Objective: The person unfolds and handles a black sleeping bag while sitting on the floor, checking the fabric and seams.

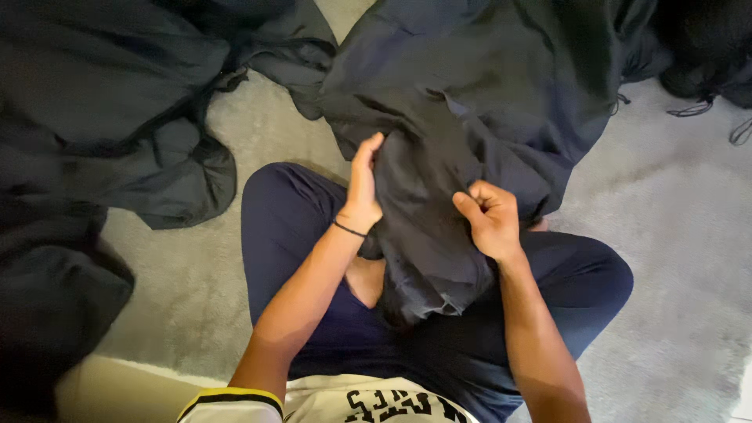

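Dark garment (454,133) — thin matt cloth, probably woven, creased; carpet (666,258) — grey, short, fuzzy pile.

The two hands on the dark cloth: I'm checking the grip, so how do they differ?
The left hand lies nearly flat along the edge of the dark cloth, fingers pointing up; the right hand is curled into a fist, pinching a fold. The left wrist wears a thin black band; the right wrist is bare. Both grasp the same cloth over the lap.

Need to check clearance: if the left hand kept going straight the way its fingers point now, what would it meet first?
The left hand points up and away, already against the dark garment draped over the lap. Straight on, it would likely just slide further along that same cloth; depth is unclear.
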